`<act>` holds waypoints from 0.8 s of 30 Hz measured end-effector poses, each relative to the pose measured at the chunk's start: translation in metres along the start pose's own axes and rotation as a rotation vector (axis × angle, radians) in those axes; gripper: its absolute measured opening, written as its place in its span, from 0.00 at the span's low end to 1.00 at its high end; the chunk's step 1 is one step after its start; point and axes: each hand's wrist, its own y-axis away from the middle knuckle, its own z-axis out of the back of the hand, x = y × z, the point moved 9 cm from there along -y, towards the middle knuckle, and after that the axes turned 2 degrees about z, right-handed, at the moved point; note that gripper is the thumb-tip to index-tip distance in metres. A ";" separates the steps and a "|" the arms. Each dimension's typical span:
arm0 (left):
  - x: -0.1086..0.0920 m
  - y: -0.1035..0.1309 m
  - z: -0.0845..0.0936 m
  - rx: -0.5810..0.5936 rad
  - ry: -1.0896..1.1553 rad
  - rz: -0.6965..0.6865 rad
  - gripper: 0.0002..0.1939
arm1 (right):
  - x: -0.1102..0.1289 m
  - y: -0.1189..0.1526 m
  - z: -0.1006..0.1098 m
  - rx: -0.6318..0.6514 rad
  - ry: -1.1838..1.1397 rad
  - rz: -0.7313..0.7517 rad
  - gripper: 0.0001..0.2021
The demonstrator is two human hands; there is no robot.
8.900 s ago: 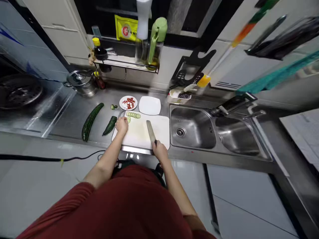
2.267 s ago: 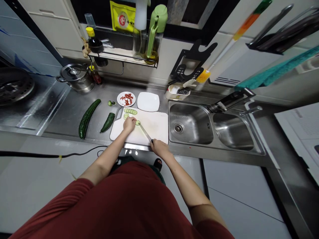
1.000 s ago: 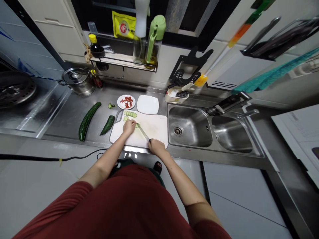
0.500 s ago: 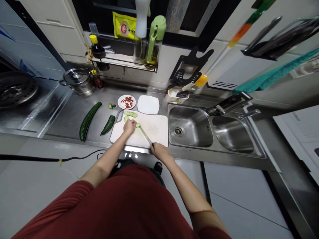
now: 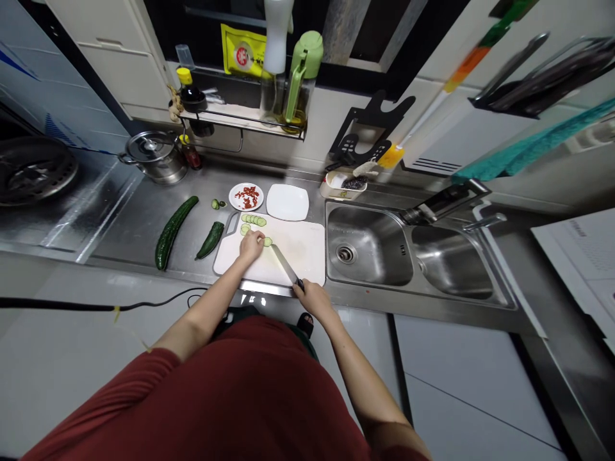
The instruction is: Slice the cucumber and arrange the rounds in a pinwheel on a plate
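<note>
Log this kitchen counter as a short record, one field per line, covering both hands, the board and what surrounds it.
Left hand: over the board, fingertips at a loose cucumber slice
Right hand: gripping the knife by its black handle
Cutting board: white, with a row of overlapping cucumber slices near its far edge
Left of board: long cucumber, shorter cucumber piece
Behind board: round plate of chopped red pieces, bare white plate
Right of board: double-bowl sink
</note>
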 end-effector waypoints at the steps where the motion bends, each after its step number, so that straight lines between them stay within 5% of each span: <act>1: 0.000 0.001 0.000 -0.004 0.000 -0.009 0.09 | -0.003 0.000 0.000 -0.018 -0.020 -0.013 0.21; 16: -0.011 0.015 0.004 -0.073 0.014 -0.123 0.15 | -0.013 -0.019 0.003 -0.123 -0.151 -0.167 0.24; 24: -0.008 0.006 0.004 0.026 0.085 0.060 0.08 | -0.008 -0.021 0.005 -0.130 -0.136 -0.173 0.24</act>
